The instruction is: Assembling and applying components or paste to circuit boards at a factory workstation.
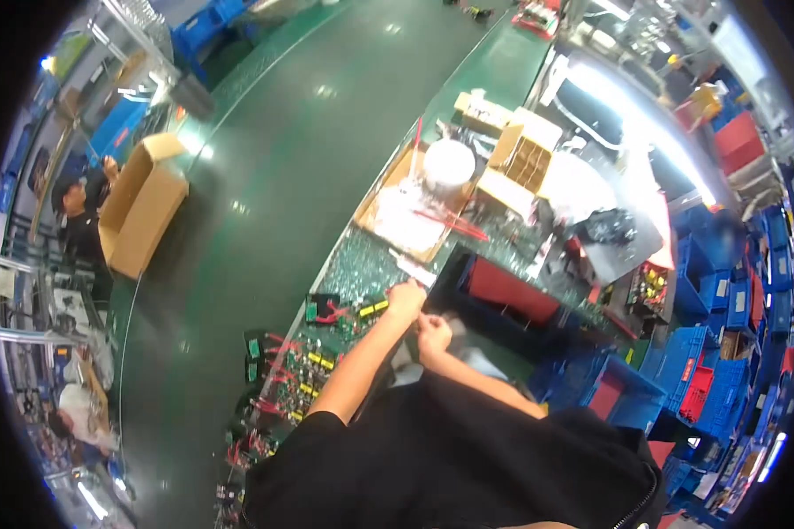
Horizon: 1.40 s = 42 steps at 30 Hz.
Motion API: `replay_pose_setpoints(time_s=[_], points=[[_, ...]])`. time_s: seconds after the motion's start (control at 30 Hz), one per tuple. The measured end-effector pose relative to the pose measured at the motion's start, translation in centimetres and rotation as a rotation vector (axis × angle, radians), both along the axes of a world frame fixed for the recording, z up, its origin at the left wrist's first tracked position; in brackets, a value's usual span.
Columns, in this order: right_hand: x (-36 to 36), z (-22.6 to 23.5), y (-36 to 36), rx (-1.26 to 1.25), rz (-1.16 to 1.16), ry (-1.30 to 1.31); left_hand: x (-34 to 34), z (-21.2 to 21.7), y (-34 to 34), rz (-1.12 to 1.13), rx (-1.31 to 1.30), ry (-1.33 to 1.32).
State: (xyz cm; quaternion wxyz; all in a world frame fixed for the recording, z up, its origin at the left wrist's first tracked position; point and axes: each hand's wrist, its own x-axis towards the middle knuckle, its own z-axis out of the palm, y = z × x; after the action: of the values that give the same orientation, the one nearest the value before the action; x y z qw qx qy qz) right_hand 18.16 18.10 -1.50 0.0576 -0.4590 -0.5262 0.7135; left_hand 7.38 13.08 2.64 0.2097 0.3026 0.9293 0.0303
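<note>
My left hand (405,301) is closed in a fist over the bench edge, and my right hand (433,336) is closed just below and to its right. The two hands nearly touch. Whatever lies between their fingers is too small to make out. Just beyond the left hand sits a small white item (412,267). Left of that hand is a circuit board (364,314) with yellow parts, beside a black-and-green module (323,309) with red wires. Several more wired boards (304,375) line the bench toward my left forearm. To the right stands a black bin (450,286) with a red lining.
Beyond my hands are a cardboard tray (370,212) with clear bags, a white round tub (449,162) and a divided cardboard box (528,159). Blue bins (626,397) stand at the right. Across the wide green surface (265,176) an open carton (146,220) stands near another person (79,225).
</note>
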Motion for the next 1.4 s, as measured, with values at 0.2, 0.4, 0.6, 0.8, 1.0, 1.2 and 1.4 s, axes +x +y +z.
replay_pose_setpoints(time_s=[0.2,0.4,0.6,0.8,1.0,1.2,1.4], points=[[0.2,2.8,1.2,0.189,0.176,-0.047,-0.7,0.4,0.5,-0.3,-0.147,0.003],[-0.1,4.5,2.0,0.381,0.297,-0.103,-0.2,0.0,-0.1,-0.186,-0.12,0.204],[-1.5,3.5,0.9,0.561,0.236,-0.053,-0.4,-0.4,-1.3,-0.127,0.076,0.229],[-0.8,3.1,0.4,0.525,0.229,-0.074,-1.9,-1.6,-0.1,-0.178,-0.056,0.014],[-0.6,4.0,2.6,0.692,0.377,-0.044,0.1,-1.6,-1.2,0.115,0.233,0.402],[-2.2,3.9,1.0,0.426,0.319,-0.031,-0.2,-1.3,-2.0,0.16,0.361,0.292],[-1.9,2.2,2.2,0.576,0.311,0.048,1.5,-0.1,-1.5,0.391,0.511,0.37]])
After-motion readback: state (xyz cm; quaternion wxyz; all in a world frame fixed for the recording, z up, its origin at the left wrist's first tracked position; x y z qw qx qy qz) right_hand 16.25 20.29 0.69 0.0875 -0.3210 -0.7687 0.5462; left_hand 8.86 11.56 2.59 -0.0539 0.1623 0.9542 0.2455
